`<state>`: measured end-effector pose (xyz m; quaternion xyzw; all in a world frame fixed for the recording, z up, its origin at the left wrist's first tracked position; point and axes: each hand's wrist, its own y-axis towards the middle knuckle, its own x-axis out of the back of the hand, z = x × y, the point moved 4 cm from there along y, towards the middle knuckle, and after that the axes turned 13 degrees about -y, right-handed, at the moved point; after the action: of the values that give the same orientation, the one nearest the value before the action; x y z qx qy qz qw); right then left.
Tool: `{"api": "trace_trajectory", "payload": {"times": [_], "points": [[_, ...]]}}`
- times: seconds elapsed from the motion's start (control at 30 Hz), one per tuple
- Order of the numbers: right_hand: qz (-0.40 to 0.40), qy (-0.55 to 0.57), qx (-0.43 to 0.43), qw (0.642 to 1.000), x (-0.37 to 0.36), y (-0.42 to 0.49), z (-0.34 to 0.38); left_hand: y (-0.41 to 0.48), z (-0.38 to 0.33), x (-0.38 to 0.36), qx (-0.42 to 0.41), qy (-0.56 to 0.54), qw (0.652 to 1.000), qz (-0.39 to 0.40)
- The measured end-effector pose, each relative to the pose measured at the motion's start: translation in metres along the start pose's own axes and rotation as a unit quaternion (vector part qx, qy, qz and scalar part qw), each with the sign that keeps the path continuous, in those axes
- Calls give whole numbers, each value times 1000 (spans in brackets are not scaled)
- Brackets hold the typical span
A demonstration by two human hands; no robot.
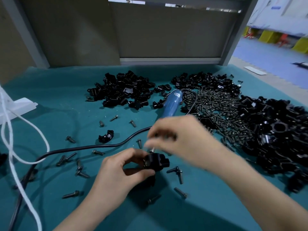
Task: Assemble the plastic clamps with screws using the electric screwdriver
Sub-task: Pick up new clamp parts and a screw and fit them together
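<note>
At lower centre of the frame, my left hand [116, 172] grips a black clamp [157, 161] over the bench [66, 100]; my blurred right hand [181, 139] curls round the blue screwdriver [172, 104], tip at the clamp.

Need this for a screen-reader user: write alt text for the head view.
A left hand grips a black plastic clamp while the blurred right hand holds a blue electric screwdriver to it, over a teal table strewn with screws.
</note>
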<state>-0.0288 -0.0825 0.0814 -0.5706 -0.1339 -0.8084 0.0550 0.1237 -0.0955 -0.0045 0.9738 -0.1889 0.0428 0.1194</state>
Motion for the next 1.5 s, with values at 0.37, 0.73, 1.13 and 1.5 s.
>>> {"api": "trace_trajectory", "payload": {"times": [0.37, 0.73, 1.13, 1.5], "points": [[27, -139, -251, 958, 1, -36, -172, 0, 12, -1, 58, -107, 992, 13], [35, -153, -206, 966, -12, -37, -185, 2, 15, 0, 44, -104, 994, 7], [59, -161, -212, 962, -2, -56, -177, 3, 12, -3, 34, -98, 995, -8], [69, -147, -163, 973, -15, -47, -156, 5, 14, -3, 20, -108, 994, -12]]}}
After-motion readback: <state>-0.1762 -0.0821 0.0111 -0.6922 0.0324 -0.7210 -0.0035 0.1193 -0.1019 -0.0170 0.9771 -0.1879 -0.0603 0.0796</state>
